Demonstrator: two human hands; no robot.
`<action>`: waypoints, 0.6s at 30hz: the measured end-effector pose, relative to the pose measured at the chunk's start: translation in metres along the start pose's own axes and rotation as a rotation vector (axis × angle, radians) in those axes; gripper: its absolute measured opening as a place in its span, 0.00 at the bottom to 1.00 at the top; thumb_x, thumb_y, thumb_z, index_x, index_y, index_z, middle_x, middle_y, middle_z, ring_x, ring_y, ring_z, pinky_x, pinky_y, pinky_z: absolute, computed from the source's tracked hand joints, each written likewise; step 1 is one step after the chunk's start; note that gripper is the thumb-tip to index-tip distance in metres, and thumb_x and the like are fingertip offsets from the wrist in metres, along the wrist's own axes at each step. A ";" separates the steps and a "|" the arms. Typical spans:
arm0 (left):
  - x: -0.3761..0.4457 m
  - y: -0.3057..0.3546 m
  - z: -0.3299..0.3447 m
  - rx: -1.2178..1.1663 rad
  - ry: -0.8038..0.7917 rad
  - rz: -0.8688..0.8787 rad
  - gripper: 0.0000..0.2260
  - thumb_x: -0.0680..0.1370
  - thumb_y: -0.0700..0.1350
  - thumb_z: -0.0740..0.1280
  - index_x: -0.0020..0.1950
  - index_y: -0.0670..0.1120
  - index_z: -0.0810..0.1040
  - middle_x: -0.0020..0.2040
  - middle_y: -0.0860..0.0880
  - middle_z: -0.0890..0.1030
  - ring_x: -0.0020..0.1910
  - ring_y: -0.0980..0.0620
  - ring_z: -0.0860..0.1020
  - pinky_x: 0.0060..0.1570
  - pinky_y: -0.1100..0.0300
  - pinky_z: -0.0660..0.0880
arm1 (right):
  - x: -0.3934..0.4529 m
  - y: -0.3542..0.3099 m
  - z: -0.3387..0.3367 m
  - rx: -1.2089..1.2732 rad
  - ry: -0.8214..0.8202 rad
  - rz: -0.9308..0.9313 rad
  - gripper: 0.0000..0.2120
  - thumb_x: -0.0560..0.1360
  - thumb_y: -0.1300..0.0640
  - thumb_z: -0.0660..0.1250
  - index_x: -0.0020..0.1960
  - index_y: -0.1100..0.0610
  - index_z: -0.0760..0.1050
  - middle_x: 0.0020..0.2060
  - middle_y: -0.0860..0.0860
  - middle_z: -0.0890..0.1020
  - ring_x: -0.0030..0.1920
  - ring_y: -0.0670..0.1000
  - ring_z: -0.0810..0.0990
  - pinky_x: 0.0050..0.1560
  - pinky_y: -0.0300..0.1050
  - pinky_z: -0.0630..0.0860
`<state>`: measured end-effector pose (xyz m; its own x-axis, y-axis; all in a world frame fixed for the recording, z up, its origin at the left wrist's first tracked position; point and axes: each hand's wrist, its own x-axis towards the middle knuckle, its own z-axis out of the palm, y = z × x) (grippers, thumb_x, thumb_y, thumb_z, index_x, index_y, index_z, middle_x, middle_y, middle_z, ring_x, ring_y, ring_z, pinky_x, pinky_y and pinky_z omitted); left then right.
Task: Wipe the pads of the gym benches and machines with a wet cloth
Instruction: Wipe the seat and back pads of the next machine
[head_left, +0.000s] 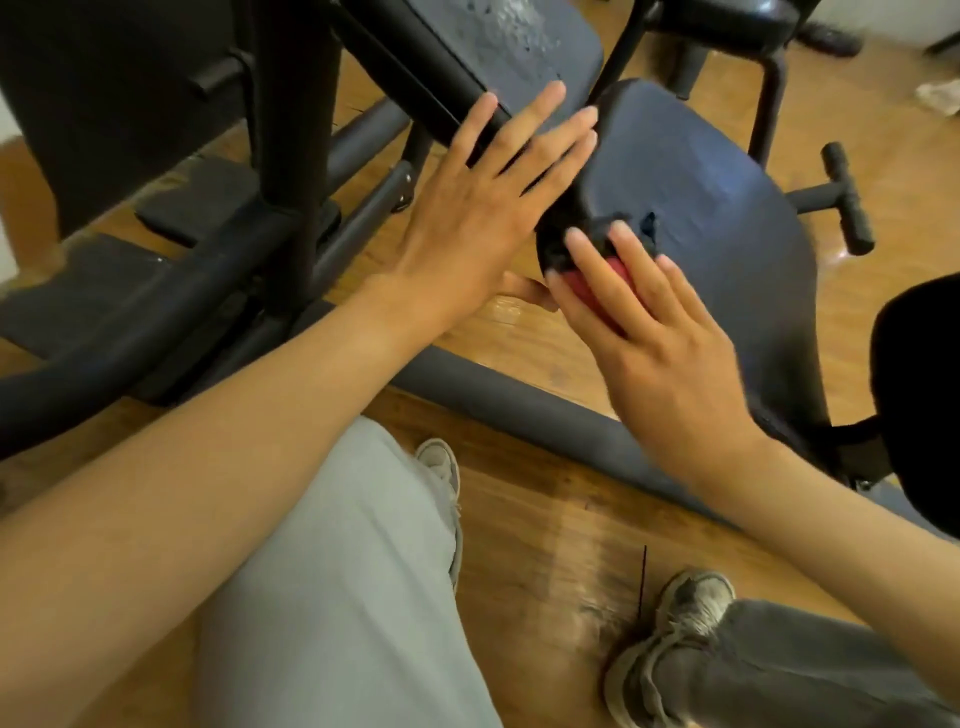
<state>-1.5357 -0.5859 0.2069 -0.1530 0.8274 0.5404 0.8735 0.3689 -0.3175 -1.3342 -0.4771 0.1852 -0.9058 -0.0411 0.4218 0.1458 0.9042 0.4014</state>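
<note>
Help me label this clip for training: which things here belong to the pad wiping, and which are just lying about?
In use:
- red cloth under the right hand
- dark seat pad, torn near the fingers
- left hand, fingers straight, at the pad's edge

Lying about:
- foam roller bar on the floor
- T-handle
- pale scrap, far right

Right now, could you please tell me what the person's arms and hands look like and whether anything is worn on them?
Both forearms are bare up to the frame edge, with no sleeves in view. The left hand and right hand are bare too: no gloves, rings, watch or wristband show. The fingernails are short and unpainted. Motion blurs the fingertips slightly.
</note>
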 end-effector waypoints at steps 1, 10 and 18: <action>0.001 -0.001 0.003 -0.009 -0.005 -0.014 0.48 0.73 0.69 0.60 0.84 0.44 0.49 0.85 0.46 0.52 0.83 0.42 0.49 0.78 0.42 0.40 | 0.014 -0.005 0.001 0.007 0.012 0.014 0.29 0.82 0.65 0.58 0.82 0.55 0.58 0.82 0.55 0.56 0.82 0.61 0.53 0.81 0.58 0.53; 0.001 -0.008 0.011 -0.044 0.020 0.007 0.57 0.68 0.74 0.68 0.84 0.44 0.49 0.84 0.46 0.52 0.83 0.44 0.48 0.79 0.44 0.41 | -0.067 0.006 -0.007 0.035 -0.067 0.123 0.39 0.75 0.73 0.65 0.82 0.54 0.57 0.82 0.57 0.56 0.81 0.62 0.53 0.79 0.65 0.56; 0.000 -0.007 0.012 -0.073 0.061 0.003 0.50 0.73 0.68 0.67 0.84 0.45 0.50 0.84 0.46 0.53 0.83 0.43 0.49 0.80 0.45 0.42 | 0.009 -0.008 0.013 -0.056 0.036 0.038 0.29 0.83 0.67 0.52 0.83 0.54 0.55 0.82 0.53 0.55 0.82 0.60 0.52 0.80 0.60 0.55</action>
<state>-1.5477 -0.5835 0.1994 -0.1234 0.8004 0.5866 0.9055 0.3326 -0.2634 -1.3486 -0.4793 0.1750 -0.8844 -0.0234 0.4662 0.2027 0.8804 0.4287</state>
